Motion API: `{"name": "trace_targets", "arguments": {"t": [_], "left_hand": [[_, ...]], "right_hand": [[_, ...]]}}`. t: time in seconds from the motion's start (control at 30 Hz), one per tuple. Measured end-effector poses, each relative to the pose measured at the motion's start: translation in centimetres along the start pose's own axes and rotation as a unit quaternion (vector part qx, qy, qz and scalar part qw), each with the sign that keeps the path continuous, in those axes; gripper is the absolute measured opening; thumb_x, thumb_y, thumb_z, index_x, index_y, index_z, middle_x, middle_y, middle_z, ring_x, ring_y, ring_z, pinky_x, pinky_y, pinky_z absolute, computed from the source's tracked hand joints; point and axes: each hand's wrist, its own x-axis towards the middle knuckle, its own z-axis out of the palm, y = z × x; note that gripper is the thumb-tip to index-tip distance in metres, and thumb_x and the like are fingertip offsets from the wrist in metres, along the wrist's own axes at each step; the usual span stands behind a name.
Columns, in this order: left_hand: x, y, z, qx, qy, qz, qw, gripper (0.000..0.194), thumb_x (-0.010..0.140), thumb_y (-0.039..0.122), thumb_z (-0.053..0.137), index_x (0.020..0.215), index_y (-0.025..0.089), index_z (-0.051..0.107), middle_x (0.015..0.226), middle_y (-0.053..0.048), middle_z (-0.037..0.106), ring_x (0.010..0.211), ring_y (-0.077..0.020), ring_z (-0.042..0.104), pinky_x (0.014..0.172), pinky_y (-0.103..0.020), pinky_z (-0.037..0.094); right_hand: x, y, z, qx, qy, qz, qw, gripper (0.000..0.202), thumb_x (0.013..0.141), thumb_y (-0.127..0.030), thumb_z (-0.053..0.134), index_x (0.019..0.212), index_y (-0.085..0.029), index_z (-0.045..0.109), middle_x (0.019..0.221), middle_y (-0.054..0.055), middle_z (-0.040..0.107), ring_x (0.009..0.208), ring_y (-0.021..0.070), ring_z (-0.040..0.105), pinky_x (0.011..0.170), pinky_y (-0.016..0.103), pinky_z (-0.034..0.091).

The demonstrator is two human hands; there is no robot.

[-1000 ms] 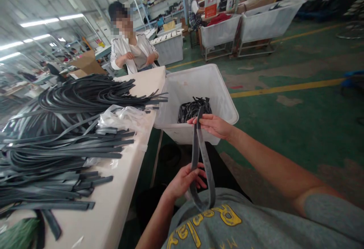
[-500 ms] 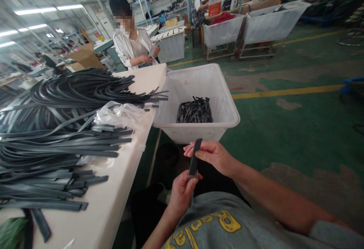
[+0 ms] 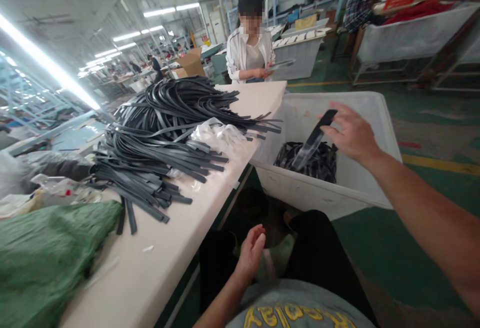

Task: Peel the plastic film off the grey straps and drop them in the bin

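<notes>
Half a second ago both hands held a folded dark strip close to the chest; now the right hand has carried it out over the bin, the left hand has let go and dropped toward the lap, and the view has swung left. At nine o'clock a green bag point(image 3: 45, 253) lies on the near end of the counter point(image 3: 180, 238), with crumpled clear plastic point(image 3: 48, 188) just beyond it. Toward eleven o'clock a large heap of long dark strips point(image 3: 165, 138) sprawls over the counter, their ends fanning toward the bin, and a wad of clear plastic wrap point(image 3: 217, 133) sits against them. At six o'clock the left hand point(image 3: 252, 250) hangs empty above the lap, fingers straight and pressed loosely together. At twelve o'clock a person in a white jacket point(image 3: 250, 53) stands at the far end of the counter, handling something thin. At two o'clock the right hand point(image 3: 350, 135) reaches over the white plastic bin point(image 3: 390, 138), its fingers pinching the top of the folded strip point(image 3: 313, 140), which hangs slanted down toward the pile of short dark strips point(image 3: 311, 160) in the bin's bottom; motion blur makes it hard to tell whether its lower end touches that pile.
</notes>
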Motion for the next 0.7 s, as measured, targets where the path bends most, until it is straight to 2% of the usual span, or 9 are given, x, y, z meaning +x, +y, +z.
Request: {"name": "trace_targets", "arguments": {"t": [0.07, 0.1, 0.17, 0.27, 0.37, 0.43, 0.5, 0.57, 0.7], "left_hand": [[0.0, 0.0, -0.3, -0.017, 0.007, -0.023, 1.0, 0.057, 0.081, 0.058, 0.064, 0.123, 0.02, 0.06, 0.125, -0.015, 0.064, 0.111, -0.028, 0.061, 0.098, -0.041, 0.044], [0.0, 0.2, -0.4, -0.028, 0.012, -0.035, 0.999, 0.057, 0.082, 0.058, 0.062, 0.124, 0.02, 0.059, 0.126, -0.015, 0.063, 0.11, -0.0272, 0.062, 0.096, -0.04, 0.044], [0.3, 0.6, -0.7, -0.052, 0.025, -0.053, 0.997, 0.057, 0.084, 0.058, 0.061, 0.125, 0.02, 0.058, 0.128, -0.015, 0.063, 0.109, -0.0257, 0.063, 0.092, -0.037, 0.045], [1.1, 1.5, -1.4, -0.091, 0.05, -0.068, 0.992, 0.058, 0.083, 0.058, 0.061, 0.125, 0.019, 0.058, 0.129, -0.016, 0.062, 0.11, -0.0244, 0.063, 0.087, -0.032, 0.045], [1.7, 2.5, -2.2, -0.125, 0.069, -0.065, 0.988, 0.058, 0.084, 0.059, 0.06, 0.126, 0.019, 0.058, 0.131, -0.016, 0.061, 0.111, -0.0238, 0.062, 0.087, -0.031, 0.045], [2.1, 3.2, -2.7, -0.142, 0.081, -0.053, 0.985, 0.058, 0.085, 0.059, 0.059, 0.127, 0.019, 0.057, 0.133, -0.016, 0.06, 0.113, -0.0239, 0.062, 0.088, -0.031, 0.044], [2.4, 3.9, -3.2, -0.159, 0.091, -0.045, 0.982, 0.058, 0.085, 0.058, 0.059, 0.128, 0.019, 0.057, 0.134, -0.017, 0.059, 0.115, -0.0241, 0.061, 0.088, -0.031, 0.045], [2.7, 4.6, -3.7, -0.178, 0.096, -0.041, 0.978, 0.059, 0.085, 0.058, 0.06, 0.129, 0.019, 0.057, 0.135, -0.017, 0.058, 0.116, -0.0241, 0.06, 0.088, -0.031, 0.045], [3.5, 6.4, -3.8, -0.207, 0.083, -0.018, 0.975, 0.057, 0.082, 0.059, 0.063, 0.125, 0.021, 0.061, 0.132, -0.014, 0.061, 0.115, -0.0233, 0.06, 0.086, -0.029, 0.046]], "right_hand": [[1.1, 0.3, 1.4, -0.055, 0.017, 0.034, 0.998, 0.055, 0.084, -0.022, 0.07, 0.132, -0.001, 0.055, 0.151, 0.027, 0.035, 0.144, 0.0304, 0.028, 0.117, 0.042, 0.021], [0.9, 0.1, 2.8, -0.04, -0.003, 0.061, 0.997, 0.06, 0.085, -0.024, 0.069, 0.137, 0.0, 0.049, 0.152, 0.027, 0.031, 0.145, 0.0308, 0.026, 0.117, 0.043, 0.02], [-0.7, -0.8, 6.4, 0.033, -0.101, 0.109, 0.988, 0.052, 0.089, -0.028, 0.062, 0.134, -0.003, 0.054, 0.143, 0.025, 0.047, 0.136, 0.031, 0.041, 0.113, 0.045, 0.028], [-5.2, -3.4, 13.2, 0.13, -0.273, 0.128, 0.945, 0.028, 0.086, -0.034, 0.065, 0.104, -0.014, 0.073, 0.105, 0.012, 0.073, 0.099, 0.0272, 0.068, 0.091, 0.039, 0.05], [-9.1, -6.6, 19.4, 0.196, -0.362, 0.117, 0.904, 0.029, 0.086, -0.046, 0.064, 0.089, -0.019, 0.075, 0.089, 0.005, 0.076, 0.078, 0.0212, 0.071, 0.073, 0.03, 0.053], [-10.4, -8.5, 22.3, 0.227, -0.387, 0.126, 0.885, 0.037, 0.09, -0.05, 0.057, 0.085, -0.018, 0.075, 0.083, 0.006, 0.076, 0.067, 0.0185, 0.069, 0.063, 0.027, 0.051], [-10.7, -10.1, 23.7, 0.248, -0.388, 0.139, 0.877, 0.04, 0.093, -0.046, 0.051, 0.08, -0.015, 0.073, 0.078, 0.007, 0.075, 0.063, 0.0175, 0.068, 0.06, 0.025, 0.049], [-10.7, -11.2, 23.8, 0.262, -0.378, 0.141, 0.877, 0.036, 0.091, -0.04, 0.052, 0.074, -0.014, 0.071, 0.074, 0.007, 0.074, 0.066, 0.0182, 0.068, 0.063, 0.026, 0.049], [-12.1, -12.3, 20.6, 0.286, -0.374, 0.121, 0.874, 0.032, 0.085, -0.039, 0.054, 0.07, -0.016, 0.07, 0.069, 0.005, 0.071, 0.07, 0.0195, 0.065, 0.068, 0.027, 0.046]]}}
